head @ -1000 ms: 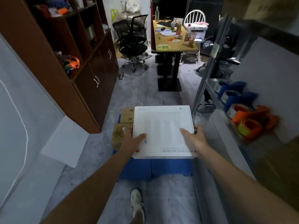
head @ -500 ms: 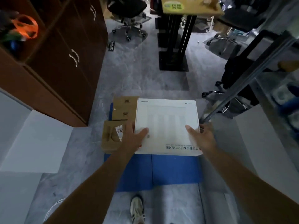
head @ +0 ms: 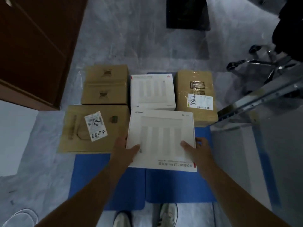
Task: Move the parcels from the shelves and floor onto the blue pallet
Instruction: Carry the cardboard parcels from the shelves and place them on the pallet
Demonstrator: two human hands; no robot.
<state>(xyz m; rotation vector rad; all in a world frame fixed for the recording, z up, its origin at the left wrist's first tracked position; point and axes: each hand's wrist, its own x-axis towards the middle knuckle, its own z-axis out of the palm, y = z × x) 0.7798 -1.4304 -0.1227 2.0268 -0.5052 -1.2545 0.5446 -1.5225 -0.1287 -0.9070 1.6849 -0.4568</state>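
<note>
The left hand (head: pixel 124 149) is clasping the near left edge of a flat white carton (head: pixel 161 139), thumb lying on its printed top and the other fingers hidden beneath; the right hand (head: pixel 197 149) is gripping the near right edge the same way. Held level like this between two side grips, the carton is reading as stiff and fairly light, with a smooth, possibly slippery printed skin, so hands under opposite edges with thumbs on top is looking like the sound place to hold it. It is hanging over the bare front part of the blue pallet (head: pixel 177 187), just in front of a smaller white carton (head: pixel 152 91). A labelled brown box (head: pixel 93 128) is sitting to the left, another brown box (head: pixel 105 85) behind that, and a tape-wrapped brown parcel (head: pixel 196 95) to the right.
</note>
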